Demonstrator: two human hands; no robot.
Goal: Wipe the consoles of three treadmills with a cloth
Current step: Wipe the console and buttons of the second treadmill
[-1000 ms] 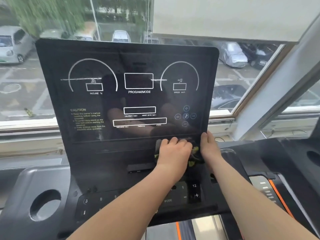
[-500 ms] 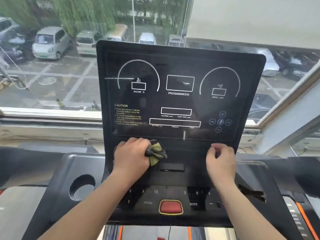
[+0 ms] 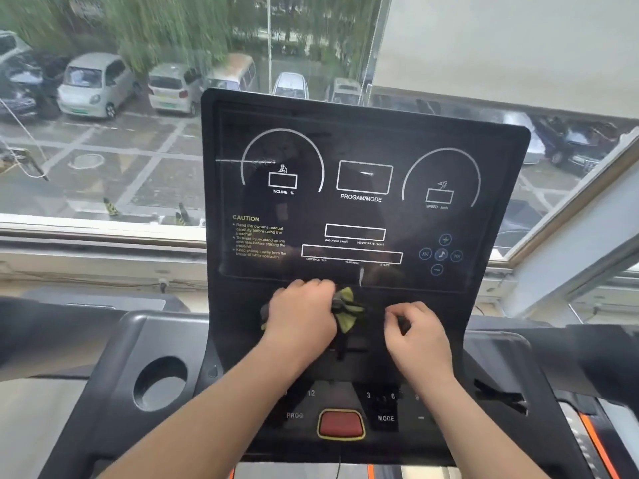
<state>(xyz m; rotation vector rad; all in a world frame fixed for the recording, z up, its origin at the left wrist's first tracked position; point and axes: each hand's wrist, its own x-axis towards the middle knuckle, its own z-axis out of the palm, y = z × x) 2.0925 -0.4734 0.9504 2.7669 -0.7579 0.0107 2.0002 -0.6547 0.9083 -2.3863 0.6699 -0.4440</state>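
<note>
Beyond the window lies a car park full of cars; before it stands the treadmill console [image 3: 363,202], dark and upright; my left hand [image 3: 304,316] grips the bunched yellow-green cloth [image 3: 347,309] against the band just under the display; my right hand [image 3: 420,335] sits just beside the cloth, apart from it, fingers curled in, holding nothing that I can see; whether it touches the panel I cannot tell. I judge the risks thus: the cloth is wadded, so it may streak rather than clean, and the pale smears near the incline arc could be missed; a forearm dropping low could press the red button [image 3: 341,423] or the keys around it.
</note>
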